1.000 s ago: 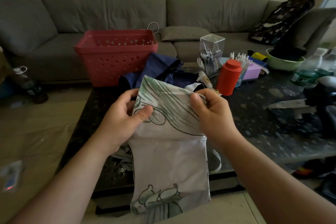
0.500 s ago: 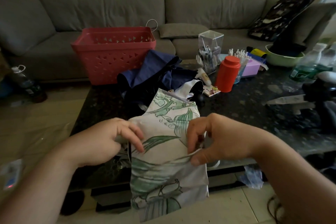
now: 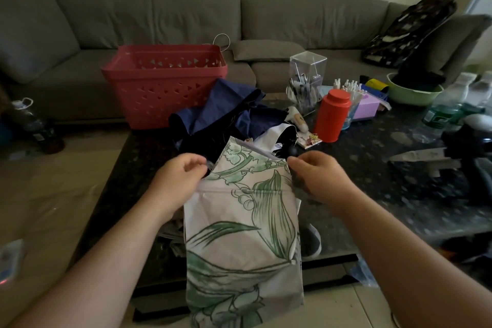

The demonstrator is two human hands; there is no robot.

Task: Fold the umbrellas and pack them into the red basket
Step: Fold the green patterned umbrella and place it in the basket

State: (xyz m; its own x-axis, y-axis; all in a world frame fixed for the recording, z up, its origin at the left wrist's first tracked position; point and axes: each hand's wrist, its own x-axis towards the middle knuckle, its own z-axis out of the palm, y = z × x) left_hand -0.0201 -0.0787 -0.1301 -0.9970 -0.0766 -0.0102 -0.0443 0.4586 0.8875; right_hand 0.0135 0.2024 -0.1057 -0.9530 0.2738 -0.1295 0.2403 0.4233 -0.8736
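From the head view, your left hand (image 3: 177, 181) and right hand (image 3: 316, 180) each pinch a side edge of the white, green-leaf umbrella (image 3: 243, 226) with curled fingers, holding it draped over the near edge of the dark surface (image 3: 372, 194). The navy umbrella (image 3: 226, 112) lies crumpled mid-surface. The red basket (image 3: 165, 82) stands at the far left corner. No writing is readable anywhere.

Grey sofa (image 3: 186, 16) behind dark table (image 3: 372, 168); dim light.
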